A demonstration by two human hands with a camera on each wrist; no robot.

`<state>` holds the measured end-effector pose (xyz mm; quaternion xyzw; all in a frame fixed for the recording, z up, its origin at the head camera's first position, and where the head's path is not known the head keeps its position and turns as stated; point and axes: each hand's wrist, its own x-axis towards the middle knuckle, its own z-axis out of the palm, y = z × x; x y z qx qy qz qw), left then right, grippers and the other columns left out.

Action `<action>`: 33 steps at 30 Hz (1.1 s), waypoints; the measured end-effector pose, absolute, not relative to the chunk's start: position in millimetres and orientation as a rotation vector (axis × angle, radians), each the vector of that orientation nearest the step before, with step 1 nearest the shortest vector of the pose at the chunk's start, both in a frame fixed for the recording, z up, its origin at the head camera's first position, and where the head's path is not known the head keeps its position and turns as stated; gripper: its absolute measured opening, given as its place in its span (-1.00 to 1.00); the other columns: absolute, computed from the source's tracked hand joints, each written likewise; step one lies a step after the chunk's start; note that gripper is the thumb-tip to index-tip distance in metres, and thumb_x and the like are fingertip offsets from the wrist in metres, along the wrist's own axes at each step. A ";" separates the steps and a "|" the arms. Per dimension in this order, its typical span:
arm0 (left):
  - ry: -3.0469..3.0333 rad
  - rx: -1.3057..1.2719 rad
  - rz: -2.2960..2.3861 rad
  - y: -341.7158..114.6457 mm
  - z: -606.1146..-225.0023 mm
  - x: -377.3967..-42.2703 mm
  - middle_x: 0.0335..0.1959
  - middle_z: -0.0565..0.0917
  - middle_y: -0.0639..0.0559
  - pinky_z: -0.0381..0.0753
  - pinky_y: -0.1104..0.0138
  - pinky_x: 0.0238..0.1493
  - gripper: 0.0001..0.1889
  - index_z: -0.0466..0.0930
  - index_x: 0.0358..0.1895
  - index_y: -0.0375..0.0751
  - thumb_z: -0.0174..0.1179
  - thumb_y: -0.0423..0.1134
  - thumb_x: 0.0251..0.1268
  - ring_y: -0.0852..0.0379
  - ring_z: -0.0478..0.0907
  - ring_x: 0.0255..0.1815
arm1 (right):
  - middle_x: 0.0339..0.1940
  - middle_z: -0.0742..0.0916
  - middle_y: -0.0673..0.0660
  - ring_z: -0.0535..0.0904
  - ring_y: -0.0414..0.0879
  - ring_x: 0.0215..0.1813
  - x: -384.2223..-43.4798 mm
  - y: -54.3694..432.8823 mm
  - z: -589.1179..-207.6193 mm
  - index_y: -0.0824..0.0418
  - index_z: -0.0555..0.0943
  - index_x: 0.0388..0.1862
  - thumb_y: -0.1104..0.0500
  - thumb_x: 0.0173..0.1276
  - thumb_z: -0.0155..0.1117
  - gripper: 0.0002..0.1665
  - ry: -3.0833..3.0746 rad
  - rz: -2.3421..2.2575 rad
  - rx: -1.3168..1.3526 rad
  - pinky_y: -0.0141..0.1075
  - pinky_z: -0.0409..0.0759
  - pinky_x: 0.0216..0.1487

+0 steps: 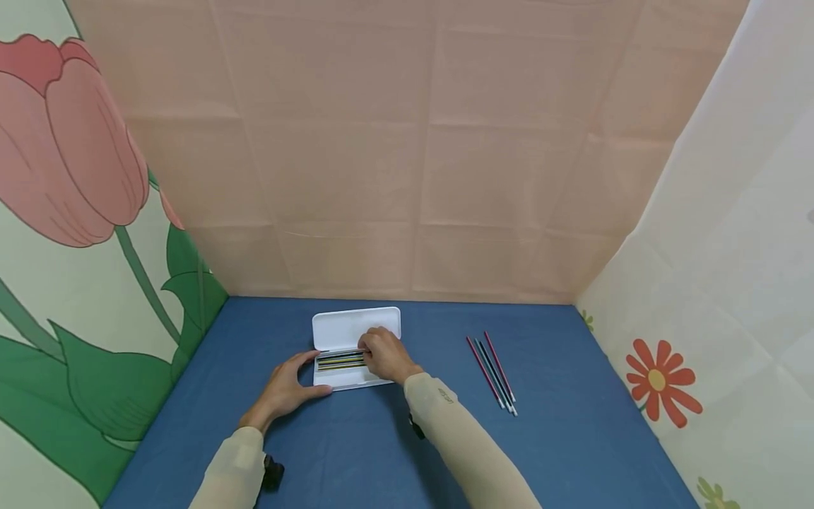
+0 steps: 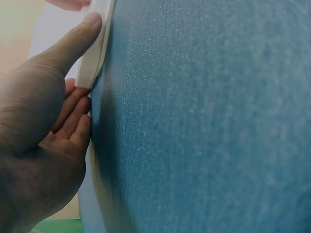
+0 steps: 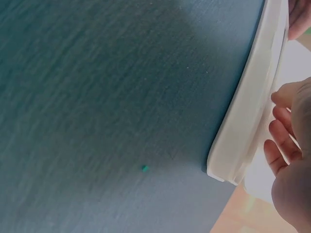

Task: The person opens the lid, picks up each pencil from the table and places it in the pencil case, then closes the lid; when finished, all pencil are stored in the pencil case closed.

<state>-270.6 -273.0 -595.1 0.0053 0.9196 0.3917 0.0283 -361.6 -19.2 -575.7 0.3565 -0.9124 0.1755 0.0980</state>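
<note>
Sleeves [image 1: 470, 445] over blue tbl [image 1: 572, 424] w/ wht case [image 1: 340, 329], tan wall [image 1: 420, 155] bhnd

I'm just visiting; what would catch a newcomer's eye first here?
Probably the huge pink tulip on the left wall. Next, the open white case on the blue tabletop, its left end held by the left fingers while the right fingers are over the pencils inside. Right of the case, loose pencils lie slantwise.
</note>
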 end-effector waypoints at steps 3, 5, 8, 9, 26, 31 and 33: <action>2.838 0.013 1.207 -272.6 -596.6 -271.5 0.74 0.42 -0.40 0.31 -0.43 0.74 0.08 0.41 0.71 -0.23 0.72 0.14 0.23 -0.50 0.30 0.77 | -0.04 0.86 0.07 0.76 -0.08 0.04 -359.1 -15.4 -572.8 0.17 0.85 0.04 0.29 0.50 0.51 -0.81 -2.710 0.550 1.077 -0.25 0.80 0.14; 2.840 0.019 1.201 -272.8 -596.7 -271.9 0.73 0.42 -0.41 0.31 -0.44 0.73 0.08 0.40 0.71 -0.23 0.72 0.15 0.23 -0.51 0.31 0.77 | 0.00 0.86 0.07 0.76 -0.08 0.08 -357.5 -12.9 -570.5 0.17 0.84 0.10 0.24 0.52 0.51 -0.78 -2.725 0.557 1.100 -0.25 0.80 0.17; 2.837 0.015 1.201 -272.8 -596.5 -272.3 0.74 0.42 -0.40 0.30 -0.44 0.74 0.08 0.41 0.71 -0.22 0.72 0.16 0.22 -0.50 0.30 0.77 | 0.09 0.85 0.07 0.76 -0.06 0.15 -355.4 -8.7 -566.7 0.16 0.81 0.20 0.16 0.57 0.49 -0.71 -2.743 0.541 1.142 -0.23 0.79 0.24; 2.833 0.011 1.202 -272.8 -596.4 -272.5 0.74 0.41 -0.39 0.30 -0.44 0.74 0.08 0.41 0.72 -0.21 0.72 0.16 0.23 -0.50 0.30 0.77 | 0.13 0.85 0.08 0.77 -0.05 0.18 -354.7 -7.3 -565.5 0.16 0.80 0.24 0.13 0.58 0.49 -0.68 -2.745 0.534 1.156 -0.22 0.79 0.27; 2.819 -0.009 1.195 -272.8 -593.9 -271.1 0.76 0.37 -0.39 0.26 -0.46 0.75 0.10 0.39 0.73 -0.17 0.71 0.20 0.21 -0.51 0.25 0.80 | 0.62 0.66 0.18 0.57 0.12 0.65 -325.8 43.7 -547.6 0.15 0.52 0.64 -0.13 0.68 0.42 -0.28 -2.836 0.522 1.168 0.06 0.58 0.69; 2.820 -0.014 1.183 -273.0 -592.8 -271.6 0.77 0.37 -0.38 0.26 -0.46 0.75 0.11 0.39 0.73 -0.17 0.72 0.20 0.21 -0.50 0.25 0.80 | 0.61 0.66 0.20 0.57 0.15 0.66 -321.9 66.9 -546.6 0.17 0.54 0.63 -0.12 0.63 0.48 -0.25 -2.831 0.537 1.119 0.12 0.58 0.69; 2.817 -0.018 1.176 -272.6 -592.6 -271.7 0.77 0.36 -0.38 0.25 -0.46 0.75 0.11 0.38 0.74 -0.17 0.71 0.20 0.21 -0.50 0.24 0.81 | 0.62 0.66 0.20 0.56 0.16 0.66 -320.3 75.1 -546.9 0.18 0.54 0.64 -0.13 0.62 0.50 -0.22 -2.840 0.535 1.098 0.13 0.58 0.70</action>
